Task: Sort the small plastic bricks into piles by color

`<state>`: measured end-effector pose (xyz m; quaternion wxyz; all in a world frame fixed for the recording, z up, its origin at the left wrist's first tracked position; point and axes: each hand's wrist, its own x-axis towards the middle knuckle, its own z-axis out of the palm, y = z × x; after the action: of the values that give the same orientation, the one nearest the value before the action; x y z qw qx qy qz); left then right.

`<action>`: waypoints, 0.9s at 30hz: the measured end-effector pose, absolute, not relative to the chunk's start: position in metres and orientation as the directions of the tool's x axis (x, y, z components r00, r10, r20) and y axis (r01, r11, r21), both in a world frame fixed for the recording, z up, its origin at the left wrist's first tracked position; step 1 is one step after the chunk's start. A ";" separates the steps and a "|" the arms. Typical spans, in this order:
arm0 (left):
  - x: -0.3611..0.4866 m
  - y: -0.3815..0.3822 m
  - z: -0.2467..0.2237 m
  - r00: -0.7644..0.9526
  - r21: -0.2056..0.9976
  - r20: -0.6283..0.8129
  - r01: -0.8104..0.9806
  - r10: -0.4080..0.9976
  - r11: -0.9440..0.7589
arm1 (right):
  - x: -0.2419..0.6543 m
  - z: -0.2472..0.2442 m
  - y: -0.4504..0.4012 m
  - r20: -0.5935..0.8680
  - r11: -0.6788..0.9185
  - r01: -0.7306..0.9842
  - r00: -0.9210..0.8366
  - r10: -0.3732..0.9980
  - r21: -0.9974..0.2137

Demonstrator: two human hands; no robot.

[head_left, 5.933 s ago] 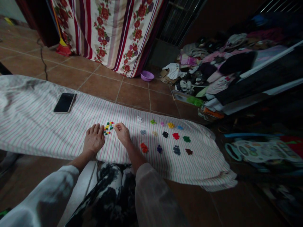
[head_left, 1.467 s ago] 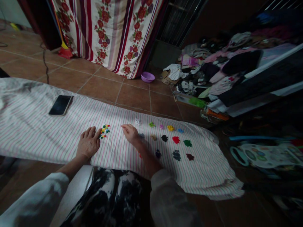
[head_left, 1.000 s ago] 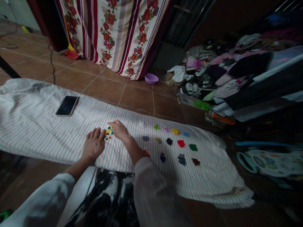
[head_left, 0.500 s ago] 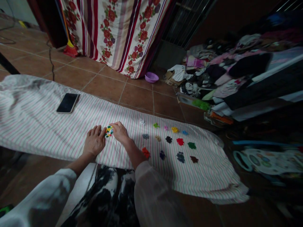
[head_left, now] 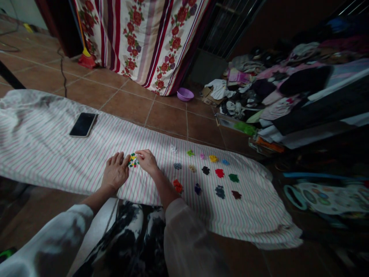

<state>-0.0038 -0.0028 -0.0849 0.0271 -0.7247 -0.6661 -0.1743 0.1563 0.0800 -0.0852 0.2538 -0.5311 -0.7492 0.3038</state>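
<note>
On the striped cloth [head_left: 161, 181] lies a cluster of small mixed pieces [head_left: 133, 160] in green, yellow, white and red. To its left my left hand [head_left: 116, 171] rests palm down, fingers stretched out, its thumb side at the cluster's edge. My right hand [head_left: 146, 159] is at the cluster's right side, with thumb and index finger pinched together. Whatever sits between those fingertips is too small to make out. Farther right are small piles sorted by colour, among them an orange pile [head_left: 177, 186], a black pile [head_left: 205, 170], a red pile [head_left: 219, 173] and a green pile [head_left: 233, 177].
A phone [head_left: 83, 124] lies on the cloth at the left. Beyond the cloth's far edge are a purple basin [head_left: 185, 94] on the tiled floor, a floral curtain [head_left: 144, 42] and a red broom [head_left: 87, 60]. Heaped clothes [head_left: 259, 84] fill the right side.
My right hand has shifted very slightly, its fingertips drawing a little right of the cluster. My left hand stays almost where it was.
</note>
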 end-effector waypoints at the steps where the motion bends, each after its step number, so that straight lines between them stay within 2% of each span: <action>1: -0.004 -0.003 -0.085 0.052 0.194 0.286 0.975 0.957 -0.111 | 0.156 -0.085 0.082 0.054 0.238 0.635 -0.296 0.954 -0.735; 4: -0.003 -0.003 -0.084 0.051 0.178 0.279 0.978 0.959 -0.104 | 0.154 -0.083 0.086 0.045 0.216 0.646 -0.270 0.962 -0.732; 15: -0.003 -0.003 -0.085 0.065 0.119 0.286 0.988 0.956 -0.103 | 0.145 -0.055 0.087 -0.141 0.169 0.793 -0.305 0.942 -0.585; 21: -0.003 -0.003 -0.086 0.058 0.119 0.292 0.988 0.955 -0.097 | 0.143 -0.057 0.083 -0.150 0.106 0.795 -0.240 0.959 -0.597; 27: -0.003 -0.003 -0.085 0.051 0.153 0.284 0.983 0.958 -0.097 | 0.138 -0.063 0.080 -0.080 0.100 0.766 -0.194 0.978 -0.635</action>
<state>-0.0031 -0.0034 -0.0847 0.0408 -0.7236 -0.6706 -0.1583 0.1376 0.0797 -0.0632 0.1856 -0.6070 -0.7182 0.2852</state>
